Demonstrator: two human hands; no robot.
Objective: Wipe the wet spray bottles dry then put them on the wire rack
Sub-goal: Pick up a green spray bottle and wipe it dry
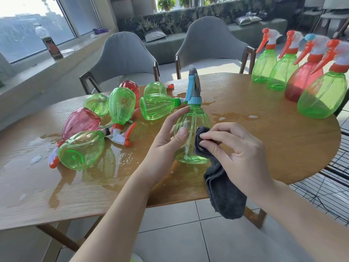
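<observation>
While the left hand [166, 137] holds the green spray bottle [192, 133] upright at frame centre, the right hand [239, 148] presses a dark grey cloth [222, 188] onto the bottle's right flank. Bottle long axis: near vertical, blue trigger head [194, 87] up, base just above the wooden table [264, 129], whether touching it I can't tell.

Left: fingers curled round the body from the left, index reaching up toward the blue collar, thumb flat on the near face. Right: thumb and fingers pinch a bunched end of the cloth, and the rest hangs down past the table edge.

Key relation: cloth sits right of and low on the bottle, hands on opposite sides. My read is the wipe should run along the vertical axis or round the body, with the left hand turning it.

Wire rack [332, 188] is at right, lower than the tabletop and beyond its edge, so nearer the right hand, but that hand is busy with the cloth. Four upright bottles [283, 70] stand at upper right on the table edge.

Left of frame: a pile of bottles lying on their sides [105, 125] in puddles, apparently still to be dried. Task looks partway through.

Risk: wet plastic, may slip.
</observation>
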